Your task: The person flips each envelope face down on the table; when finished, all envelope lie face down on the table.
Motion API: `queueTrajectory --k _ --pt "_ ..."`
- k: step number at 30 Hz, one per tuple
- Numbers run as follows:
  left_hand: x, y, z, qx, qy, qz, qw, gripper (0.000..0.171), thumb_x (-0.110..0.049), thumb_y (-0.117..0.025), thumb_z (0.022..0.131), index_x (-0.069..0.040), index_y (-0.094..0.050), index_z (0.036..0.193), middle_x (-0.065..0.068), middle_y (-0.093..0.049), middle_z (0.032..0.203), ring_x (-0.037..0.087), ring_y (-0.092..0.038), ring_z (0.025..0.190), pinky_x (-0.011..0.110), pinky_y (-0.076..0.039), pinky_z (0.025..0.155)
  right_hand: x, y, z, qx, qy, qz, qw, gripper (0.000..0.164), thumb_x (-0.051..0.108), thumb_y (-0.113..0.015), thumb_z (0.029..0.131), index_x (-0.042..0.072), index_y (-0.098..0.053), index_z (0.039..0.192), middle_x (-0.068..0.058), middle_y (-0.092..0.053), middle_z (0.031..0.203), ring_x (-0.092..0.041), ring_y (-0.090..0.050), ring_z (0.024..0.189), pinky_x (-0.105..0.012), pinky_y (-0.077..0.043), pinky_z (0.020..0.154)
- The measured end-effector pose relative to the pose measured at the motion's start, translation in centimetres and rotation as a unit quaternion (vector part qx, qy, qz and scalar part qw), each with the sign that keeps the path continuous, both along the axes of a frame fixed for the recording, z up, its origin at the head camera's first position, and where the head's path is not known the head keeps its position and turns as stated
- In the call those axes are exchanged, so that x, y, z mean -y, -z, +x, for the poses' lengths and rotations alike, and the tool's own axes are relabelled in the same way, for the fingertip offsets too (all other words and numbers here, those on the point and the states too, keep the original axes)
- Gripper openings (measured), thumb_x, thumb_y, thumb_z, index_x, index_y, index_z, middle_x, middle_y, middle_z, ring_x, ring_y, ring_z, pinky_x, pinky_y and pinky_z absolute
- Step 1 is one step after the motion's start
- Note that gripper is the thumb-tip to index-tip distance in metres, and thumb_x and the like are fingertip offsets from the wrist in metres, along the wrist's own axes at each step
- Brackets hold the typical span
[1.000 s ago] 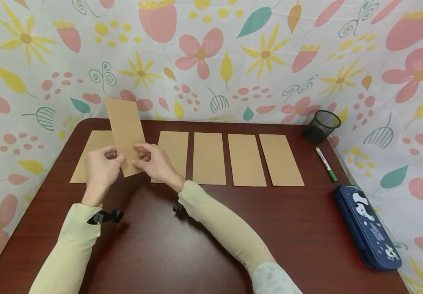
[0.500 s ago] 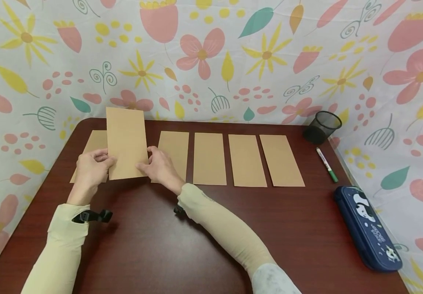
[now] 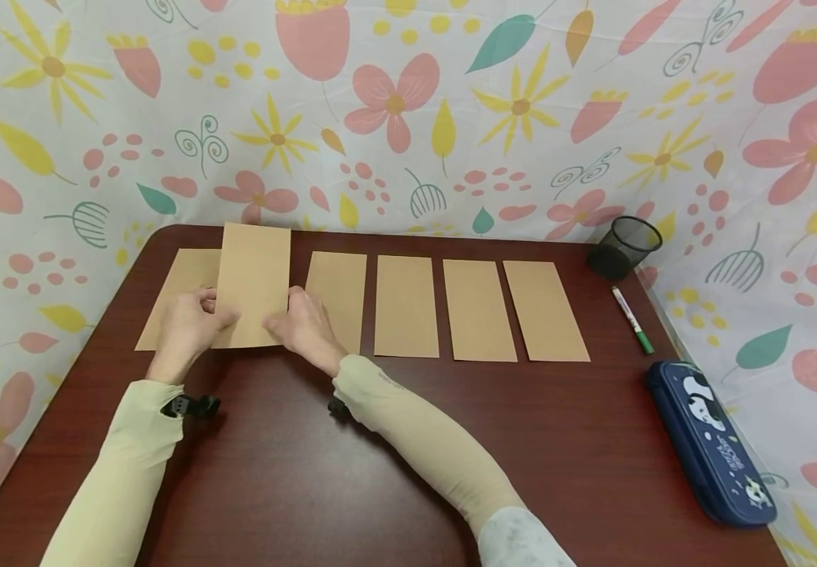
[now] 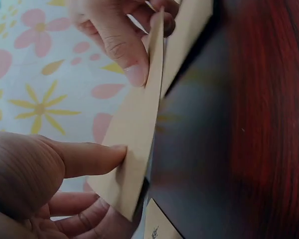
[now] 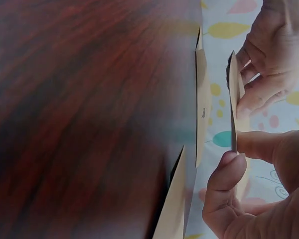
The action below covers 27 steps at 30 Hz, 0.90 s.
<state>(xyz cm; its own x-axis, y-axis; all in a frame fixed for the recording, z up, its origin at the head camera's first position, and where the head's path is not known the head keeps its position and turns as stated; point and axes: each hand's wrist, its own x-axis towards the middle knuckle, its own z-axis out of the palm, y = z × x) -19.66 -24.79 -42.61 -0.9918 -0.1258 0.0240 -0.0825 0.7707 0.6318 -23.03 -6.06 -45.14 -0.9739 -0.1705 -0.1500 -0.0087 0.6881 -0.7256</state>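
Both hands hold one brown kraft-paper card (image 3: pixel 255 283) upright, in the gap between two flat cards at the left of the row. My left hand (image 3: pixel 188 324) pinches its lower left edge; in the left wrist view the left thumb (image 4: pixel 97 158) presses on its face, fingers behind. At the lower right edge my right hand (image 3: pixel 305 327) pinches it between thumb and fingers, which the right wrist view shows from the side. The leftmost flat card (image 3: pixel 180 287) is partly covered by the left hand and the held card. A flat card (image 3: pixel 340 295) lies just beyond the right hand.
More matching cards (image 3: pixel 406 307) continue the row rightward on the dark red table (image 3: pixel 351 488). At the right stand a black mesh pen cup (image 3: pixel 624 246), a green-and-white marker (image 3: pixel 633 319) and a navy pencil case (image 3: pixel 711 445). A patterned cloth (image 3: pixel 394 157) hangs behind the table.
The held card has turned from a slant to face the head camera and has come down lower. My left hand swung left, then back a little to the right.
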Motion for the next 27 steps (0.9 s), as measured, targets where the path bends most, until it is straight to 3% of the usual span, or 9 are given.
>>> queueTrajectory --k 3,7,10,13,16,19,21,26,27 --pt "-0.2 0.2 -0.3 0.009 -0.006 -0.036 0.9993 0.054 -0.026 -0.078 0.093 0.012 -0.071 0.131 0.032 -0.078 0.112 0.049 -0.072 0.104 0.044 -0.055 0.077 -0.1 -0.8 0.4 0.009 -0.014 -0.003 1.0 0.013 0.013 -0.076 0.09 0.006 -0.066 0.091 0.001 -0.057 0.069 -0.014 -0.051 0.06 -0.025 -0.044 0.055" --pt "-0.4 0.3 -0.7 0.029 -0.005 -0.069 0.9972 0.053 -0.028 -0.076 0.094 0.011 -0.071 0.129 0.034 -0.075 0.123 0.056 -0.068 0.111 0.06 -0.056 0.088 0.5 1.1 -0.9 0.018 -0.028 0.011 0.999 0.036 0.009 -0.076 0.088 0.014 -0.052 0.062 0.006 -0.046 0.054 -0.009 -0.042 0.048 -0.023 -0.038 0.045" --pt "-0.4 0.9 -1.1 0.038 -0.001 -0.079 0.9962 0.048 -0.026 -0.075 0.094 0.01 -0.073 0.125 0.037 -0.071 0.127 0.059 -0.066 0.11 0.062 -0.056 0.085 1.1 3.4 -2.4 0.02 -0.039 0.032 0.999 0.039 0.012 -0.078 0.088 0.015 -0.052 0.06 0.006 -0.046 0.054 -0.009 -0.043 0.047 -0.023 -0.039 0.043" --pt "0.2 2.6 -2.1 0.03 -0.009 -0.083 0.996 0.039 -0.026 -0.077 0.09 0.006 -0.077 0.113 0.033 -0.071 0.119 0.057 -0.066 0.1 0.055 -0.055 0.072 1.6 5.2 -3.5 0.013 -0.047 0.06 0.997 0.035 0.016 -0.081 0.09 0.014 -0.058 0.063 0.005 -0.05 0.057 -0.01 -0.047 0.049 -0.023 -0.042 0.045" --pt "1.3 5.3 -3.6 0.015 -0.013 -0.091 0.9956 0.027 -0.026 -0.08 0.087 0.0 -0.075 0.086 0.025 -0.069 0.101 0.045 -0.062 0.084 0.043 -0.046 0.06 1.8 5.8 -3.8 0.008 -0.05 0.08 0.996 0.031 0.02 -0.083 0.09 0.014 -0.064 0.067 0.006 -0.054 0.059 -0.009 -0.05 0.05 -0.023 -0.044 0.046" --pt "2.4 7.9 -5.0 -0.001 -0.008 -0.107 0.9942 0.036 -0.028 -0.083 0.086 -0.01 -0.062 0.063 0.017 -0.065 0.088 0.037 -0.057 0.075 0.038 -0.041 0.056 2.1 5.8 -3.7 0.007 -0.053 0.086 0.995 0.031 0.018 -0.083 0.091 0.014 -0.064 0.067 0.006 -0.052 0.058 -0.009 -0.048 0.048 -0.022 -0.042 0.043" --pt "2.9 8.9 -5.7 -0.006 -0.001 -0.116 0.9932 0.044 -0.03 -0.085 0.087 -0.013 -0.057 0.058 0.018 -0.065 0.086 0.039 -0.059 0.074 0.039 -0.042 0.055 2.3 5.7 -3.6 0.008 -0.055 0.09 0.994 0.034 0.014 -0.08 0.092 0.015 -0.06 0.064 0.006 -0.047 0.057 -0.009 -0.044 0.046 -0.022 -0.039 0.041" --pt "3.3 9.5 -6.1 0.001 0.005 -0.119 0.9929 0.046 -0.032 -0.088 0.088 -0.013 -0.061 0.055 0.02 -0.071 0.092 0.045 -0.066 0.077 0.045 -0.05 0.057 2.8 5.6 -3.6 -0.018 -0.064 0.122 0.99 0.035 0.006 -0.073 0.09 0.017 -0.053 0.064 0.005 -0.044 0.061 -0.011 -0.043 0.05 -0.023 -0.036 0.041" --pt "2.8 8.5 -5.5 0.007 0.005 -0.117 0.9931 0.046 -0.031 -0.087 0.089 -0.012 -0.061 0.056 0.021 -0.071 0.091 0.046 -0.066 0.077 0.047 -0.052 0.059 2.9 5.7 -3.7 -0.026 -0.067 0.131 0.989 0.034 0.006 -0.073 0.089 0.017 -0.053 0.064 0.005 -0.045 0.062 -0.011 -0.044 0.052 -0.023 -0.037 0.042"
